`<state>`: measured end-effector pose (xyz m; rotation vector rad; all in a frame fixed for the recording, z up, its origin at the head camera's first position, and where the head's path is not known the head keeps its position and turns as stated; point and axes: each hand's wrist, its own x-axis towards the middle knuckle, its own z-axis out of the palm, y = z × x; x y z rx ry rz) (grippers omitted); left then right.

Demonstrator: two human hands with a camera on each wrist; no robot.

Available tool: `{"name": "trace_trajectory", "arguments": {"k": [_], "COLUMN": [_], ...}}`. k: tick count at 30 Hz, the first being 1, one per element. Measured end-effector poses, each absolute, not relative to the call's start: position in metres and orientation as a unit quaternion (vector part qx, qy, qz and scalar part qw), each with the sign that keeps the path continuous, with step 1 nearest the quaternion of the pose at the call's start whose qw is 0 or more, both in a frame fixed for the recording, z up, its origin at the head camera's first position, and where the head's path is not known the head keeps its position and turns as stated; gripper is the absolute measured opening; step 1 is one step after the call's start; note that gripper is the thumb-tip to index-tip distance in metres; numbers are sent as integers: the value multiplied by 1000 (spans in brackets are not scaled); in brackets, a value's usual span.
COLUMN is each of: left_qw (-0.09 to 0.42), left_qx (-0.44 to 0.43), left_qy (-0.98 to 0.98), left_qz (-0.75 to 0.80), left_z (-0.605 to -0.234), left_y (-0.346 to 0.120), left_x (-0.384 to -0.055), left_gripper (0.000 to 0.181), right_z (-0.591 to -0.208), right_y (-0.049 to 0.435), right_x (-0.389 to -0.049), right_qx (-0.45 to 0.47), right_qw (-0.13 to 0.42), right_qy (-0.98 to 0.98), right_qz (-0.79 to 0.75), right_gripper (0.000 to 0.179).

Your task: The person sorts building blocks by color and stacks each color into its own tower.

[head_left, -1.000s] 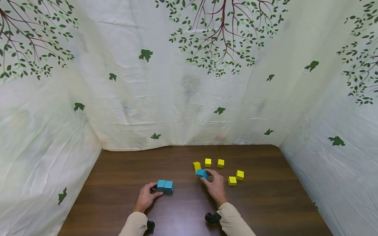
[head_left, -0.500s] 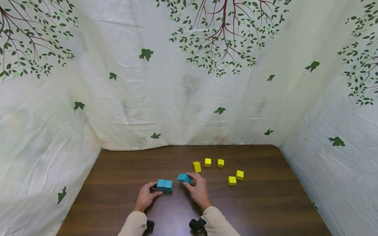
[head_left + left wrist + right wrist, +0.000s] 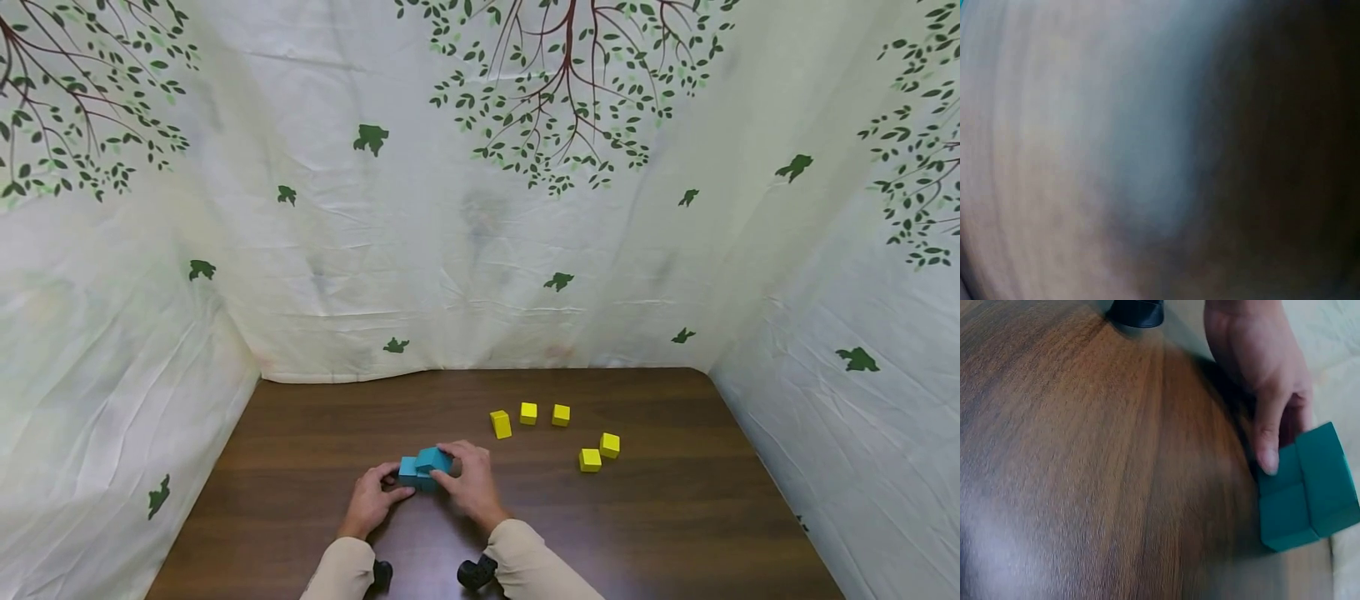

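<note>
Two blue cubes (image 3: 407, 472) sit side by side on the brown table. My left hand (image 3: 369, 502) grips them from the left, thumb along the near side and fingers behind. A third blue block (image 3: 432, 459) is pinched between the thumb and fingers of my right hand (image 3: 474, 483). It overlaps the right-hand cube from above, slightly turned. From the right wrist, the left hand's thumb (image 3: 1268, 456) presses on the lower blocks (image 3: 1285, 512), and the upper block (image 3: 1329, 481) lies against them. The left wrist view is a blur.
Several yellow cubes (image 3: 528, 413) lie scattered beyond and to the right of my right hand. A pale cloth (image 3: 480, 250) printed with trees and leaves hangs around the table (image 3: 675, 517). Black wrist cameras (image 3: 477, 573) stick out from the cuffs.
My right hand has carried its blue block leftward from beside the yellow cubes, onto or close over the right-hand blue cube. The left hand has stayed put.
</note>
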<state>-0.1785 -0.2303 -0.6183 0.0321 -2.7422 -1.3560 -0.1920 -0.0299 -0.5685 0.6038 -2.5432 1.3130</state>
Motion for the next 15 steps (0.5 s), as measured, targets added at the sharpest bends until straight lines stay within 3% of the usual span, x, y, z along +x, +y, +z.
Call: {"name": "trace_trajectory", "arguments": {"k": [15], "left_qw": [36], "left_qx": [11], "left_qy": [-896], "left_qz": [-443], "left_z": [-620], "left_y": [-231], "left_x": [-179], "left_gripper": [40], "right_z": [-569], "right_y": [-47], "right_x": [-194], "right_qx": [237], "right_qw": [104], "right_qy": [-884], "right_qz": [389], "right_gripper": [37]}}
